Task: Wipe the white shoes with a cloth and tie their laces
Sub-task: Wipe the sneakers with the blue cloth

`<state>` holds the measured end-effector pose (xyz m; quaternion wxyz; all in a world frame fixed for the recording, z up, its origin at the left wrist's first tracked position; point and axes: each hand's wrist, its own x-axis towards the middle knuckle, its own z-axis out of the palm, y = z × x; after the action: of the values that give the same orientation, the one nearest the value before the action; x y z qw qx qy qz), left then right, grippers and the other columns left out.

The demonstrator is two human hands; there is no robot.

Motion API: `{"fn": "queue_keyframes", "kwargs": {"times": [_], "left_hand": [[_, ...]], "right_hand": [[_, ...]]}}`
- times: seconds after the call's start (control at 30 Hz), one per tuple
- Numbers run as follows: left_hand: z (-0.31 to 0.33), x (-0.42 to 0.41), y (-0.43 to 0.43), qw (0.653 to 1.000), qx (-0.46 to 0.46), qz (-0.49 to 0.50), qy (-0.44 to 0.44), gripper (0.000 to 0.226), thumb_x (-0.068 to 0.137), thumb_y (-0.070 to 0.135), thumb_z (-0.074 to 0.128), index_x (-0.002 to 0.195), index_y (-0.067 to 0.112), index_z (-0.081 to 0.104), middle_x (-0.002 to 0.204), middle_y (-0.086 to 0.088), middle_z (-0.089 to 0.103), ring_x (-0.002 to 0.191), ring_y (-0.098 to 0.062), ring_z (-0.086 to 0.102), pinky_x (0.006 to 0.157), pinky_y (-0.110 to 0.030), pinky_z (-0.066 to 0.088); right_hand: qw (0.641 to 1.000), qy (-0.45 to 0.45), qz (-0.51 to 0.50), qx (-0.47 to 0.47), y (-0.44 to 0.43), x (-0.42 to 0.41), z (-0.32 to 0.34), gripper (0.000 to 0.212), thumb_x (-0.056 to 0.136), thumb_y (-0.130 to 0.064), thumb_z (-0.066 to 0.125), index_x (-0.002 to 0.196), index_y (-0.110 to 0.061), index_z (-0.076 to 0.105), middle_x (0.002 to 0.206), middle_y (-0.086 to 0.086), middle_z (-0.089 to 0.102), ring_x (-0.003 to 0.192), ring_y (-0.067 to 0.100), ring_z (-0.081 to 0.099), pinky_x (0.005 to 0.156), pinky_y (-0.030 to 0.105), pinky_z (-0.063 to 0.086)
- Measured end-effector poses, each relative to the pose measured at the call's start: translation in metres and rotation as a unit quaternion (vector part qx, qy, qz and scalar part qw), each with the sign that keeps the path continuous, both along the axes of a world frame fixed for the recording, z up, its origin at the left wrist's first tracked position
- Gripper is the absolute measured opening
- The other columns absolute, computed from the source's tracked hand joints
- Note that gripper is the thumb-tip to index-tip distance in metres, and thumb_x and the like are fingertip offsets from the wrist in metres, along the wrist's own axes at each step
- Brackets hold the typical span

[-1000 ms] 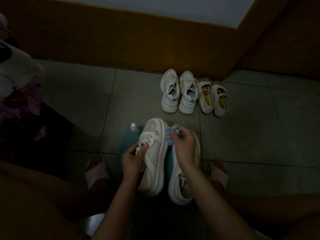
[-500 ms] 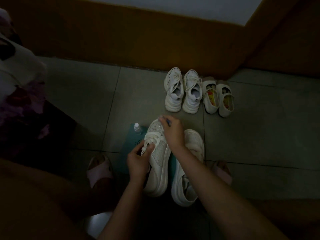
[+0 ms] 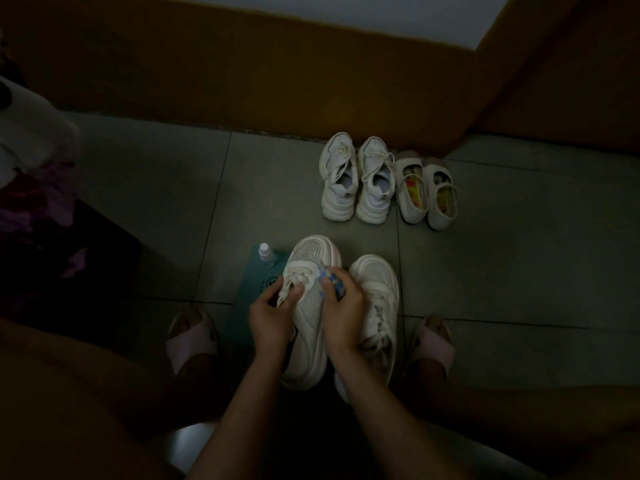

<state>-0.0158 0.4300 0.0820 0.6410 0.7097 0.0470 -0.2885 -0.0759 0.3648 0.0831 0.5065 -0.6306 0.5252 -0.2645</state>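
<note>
Two white platform shoes stand side by side on the floor between my feet. My left hand [image 3: 272, 315] pinches the laces of the left shoe [image 3: 310, 265] at its tongue. My right hand [image 3: 341, 311] grips a small blue-and-white cloth [image 3: 329, 277] and presses it against the right side of that shoe's upper. The right shoe [image 3: 375, 282] sits just beside it, its laces loose, partly hidden by my right wrist.
A small bottle with a white cap [image 3: 265, 252] stands on a teal mat [image 3: 252, 289] left of the shoes. Another white sneaker pair [image 3: 356, 181] and a pair of strap shoes [image 3: 427, 192] sit by the brown wall. My feet in pink slippers [image 3: 192, 337] flank the work.
My right hand with the cloth has pulled back from the shoe's toe to the side of the upper near the laces. My left hand kept its hold on the laces.
</note>
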Motion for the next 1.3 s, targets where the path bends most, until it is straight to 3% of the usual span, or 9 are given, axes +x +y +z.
{"fn": "queue_keyframes", "kwargs": {"times": [0.1,0.17,0.27,0.43,0.53,0.7,0.8,0.97,1.3], "left_hand": [[0.002,0.0,0.001,1.0,-0.001,-0.004,-0.001,0.029,0.079,0.01,0.072,0.107,0.004,0.069,0.096,-0.007,0.072,0.079,-0.004,0.067,0.075,-0.018,0.052],[0.002,0.0,0.001,1.0,-0.008,0.001,0.015,0.031,0.079,0.009,0.071,0.109,0.003,0.068,0.098,-0.008,0.072,0.086,-0.01,0.068,0.081,-0.025,0.053],[0.001,0.0,0.002,0.999,-0.014,0.013,0.034,0.032,0.078,0.01,0.072,0.109,0.003,0.068,0.098,-0.009,0.072,0.09,-0.018,0.068,0.086,-0.033,0.053],[0.003,-0.001,0.0,0.999,-0.018,0.023,0.037,0.031,0.079,0.008,0.071,0.109,0.002,0.068,0.099,-0.012,0.071,0.087,-0.016,0.068,0.081,-0.027,0.054],[0.004,-0.002,-0.001,0.999,-0.013,0.029,0.039,0.034,0.078,0.008,0.072,0.111,0.0,0.066,0.1,-0.012,0.071,0.092,-0.019,0.068,0.086,-0.029,0.053],[0.002,-0.001,-0.002,0.998,-0.01,0.032,0.054,0.038,0.076,0.008,0.074,0.112,0.001,0.066,0.102,-0.014,0.071,0.096,-0.022,0.067,0.09,-0.034,0.053],[-0.001,-0.002,-0.001,0.998,-0.013,0.025,0.064,0.043,0.075,0.013,0.077,0.114,0.003,0.065,0.102,-0.012,0.071,0.096,-0.021,0.068,0.09,-0.035,0.054],[-0.001,-0.003,-0.002,0.997,-0.017,0.023,0.069,0.041,0.077,0.013,0.075,0.115,0.002,0.064,0.103,-0.013,0.07,0.088,-0.018,0.068,0.073,-0.019,0.056],[-0.001,-0.001,0.0,0.995,-0.004,0.032,0.09,0.042,0.075,0.016,0.076,0.114,0.006,0.065,0.103,-0.01,0.071,0.093,-0.019,0.068,0.086,-0.036,0.056]], "right_hand": [[1.0,-0.02,-0.015,0.005,0.013,-0.008,0.002,0.016,0.089,-0.012,0.06,0.102,-0.02,0.064,0.103,-0.001,0.065,0.096,0.011,0.061,0.079,0.008,0.046],[0.999,-0.017,-0.027,0.034,0.025,-0.013,0.001,0.018,0.089,-0.012,0.06,0.106,-0.019,0.063,0.108,0.001,0.064,0.1,0.011,0.06,0.077,0.002,0.042],[0.999,-0.009,-0.03,0.036,0.043,-0.023,-0.001,0.021,0.088,-0.012,0.062,0.104,-0.025,0.061,0.111,0.0,0.061,0.104,0.01,0.057,0.08,0.002,0.041],[0.999,0.007,-0.004,0.038,0.062,-0.038,0.005,0.028,0.086,-0.016,0.065,0.098,-0.039,0.058,0.109,-0.006,0.061,0.104,0.002,0.057,0.087,0.014,0.045],[0.999,0.025,0.015,0.044,0.073,-0.05,0.009,0.035,0.085,-0.014,0.066,0.091,-0.046,0.053,0.106,-0.008,0.06,0.101,0.0,0.055,0.085,0.012,0.043],[0.996,0.046,0.062,0.041,0.093,-0.072,0.012,0.031,0.079,-0.011,0.071,0.084,-0.039,0.059,0.095,-0.005,0.061,0.093,0.003,0.057,0.084,0.022,0.048],[0.995,0.002,0.041,0.086,0.089,-0.071,0.023,0.029,0.08,-0.009,0.071,0.084,-0.036,0.062,0.096,-0.002,0.063,0.091,0.0,0.059,0.078,0.013,0.047],[1.0,0.005,0.021,0.014,0.062,-0.046,0.024,0.028,0.083,-0.014,0.068,0.09,-0.039,0.058,0.102,-0.006,0.06,0.098,0.002,0.058,0.086,0.018,0.047],[0.994,0.061,0.096,0.003,0.09,-0.069,0.025,0.034,0.081,-0.005,0.067,0.085,-0.037,0.056,0.098,-0.008,0.057,0.096,0.001,0.054,0.081,0.009,0.042]]}}
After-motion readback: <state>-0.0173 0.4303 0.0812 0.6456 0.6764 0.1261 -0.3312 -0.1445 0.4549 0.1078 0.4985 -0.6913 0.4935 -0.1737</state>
